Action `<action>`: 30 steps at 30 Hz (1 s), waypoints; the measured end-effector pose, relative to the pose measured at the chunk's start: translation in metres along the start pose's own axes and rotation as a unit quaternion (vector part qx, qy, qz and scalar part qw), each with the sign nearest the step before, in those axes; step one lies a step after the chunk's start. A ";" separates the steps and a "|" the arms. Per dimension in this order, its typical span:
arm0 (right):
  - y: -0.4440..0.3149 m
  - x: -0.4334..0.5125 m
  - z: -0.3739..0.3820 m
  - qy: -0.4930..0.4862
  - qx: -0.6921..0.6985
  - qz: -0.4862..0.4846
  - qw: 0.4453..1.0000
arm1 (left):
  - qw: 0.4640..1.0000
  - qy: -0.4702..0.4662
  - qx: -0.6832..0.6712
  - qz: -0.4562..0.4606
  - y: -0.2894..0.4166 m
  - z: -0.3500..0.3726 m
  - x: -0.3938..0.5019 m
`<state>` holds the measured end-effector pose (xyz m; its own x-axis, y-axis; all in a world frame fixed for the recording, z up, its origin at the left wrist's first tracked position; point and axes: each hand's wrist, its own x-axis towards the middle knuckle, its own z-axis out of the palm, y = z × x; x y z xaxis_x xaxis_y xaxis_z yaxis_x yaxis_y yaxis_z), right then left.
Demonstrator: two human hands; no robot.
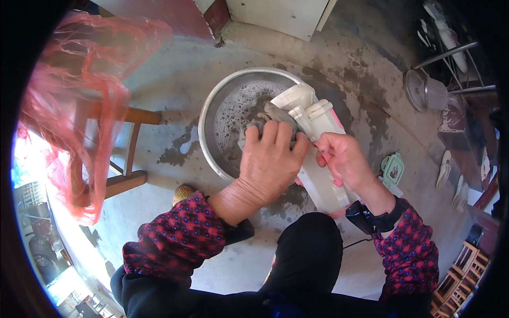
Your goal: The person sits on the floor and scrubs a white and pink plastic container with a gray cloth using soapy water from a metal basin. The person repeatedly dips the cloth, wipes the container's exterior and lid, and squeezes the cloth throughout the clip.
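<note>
A round metal basin (203,127) with foamy, dirty water (236,107) stands on the concrete floor before me. My left hand (270,159) presses its fingers into a wet grey cloth (280,115) over the basin's right part. Leaning across the right rim is a white plastic article (318,185) with pink edges; what it is exactly, I cannot tell. The cloth lies against its upper end. My right hand (342,157) has its fingers curled around a pink part on its right side. The palms hide some of the cloth and the pink part.
A translucent pink plastic bag (105,99) hangs over a wooden stool (127,179) at left. To the right, a green plastic lid (393,169) lies on the floor, with pale shoes (444,169) farther off. Wet patches (366,87) mark the concrete. Cabinet panels (274,16) stand beyond the basin.
</note>
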<state>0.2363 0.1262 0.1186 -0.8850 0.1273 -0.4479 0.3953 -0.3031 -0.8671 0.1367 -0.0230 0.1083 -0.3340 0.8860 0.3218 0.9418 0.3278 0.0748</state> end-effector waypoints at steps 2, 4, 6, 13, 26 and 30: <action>0.000 0.002 0.002 0.004 -0.008 0.022 1.000 | 1.000 -0.002 -0.005 -0.002 -0.004 0.001 -0.003; -0.003 0.004 0.002 -0.004 -0.042 0.018 0.999 | 1.000 0.005 -0.009 -0.010 -0.009 0.001 -0.005; -0.008 0.005 0.000 -0.008 -0.113 0.027 0.993 | 1.000 0.004 0.005 -0.028 -0.015 0.001 -0.007; -0.017 -0.027 -0.016 0.057 -0.179 0.045 0.981 | 0.984 -0.043 -0.130 -0.118 -0.052 0.034 -0.023; -0.004 -0.062 -0.034 0.054 -0.480 -0.037 0.875 | 0.963 -0.219 -0.040 -0.154 -0.069 0.155 -0.083; 0.001 -0.059 -0.028 0.044 -0.511 -0.046 0.857 | 0.854 -0.274 -0.342 -0.280 -0.081 0.140 -0.063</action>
<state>0.2962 0.1451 0.1382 -0.9200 0.1907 -0.3423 0.3734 0.6916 -0.6183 0.0761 -0.0599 -0.0499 -0.5322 0.7348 -0.4206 0.3686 0.6483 0.6662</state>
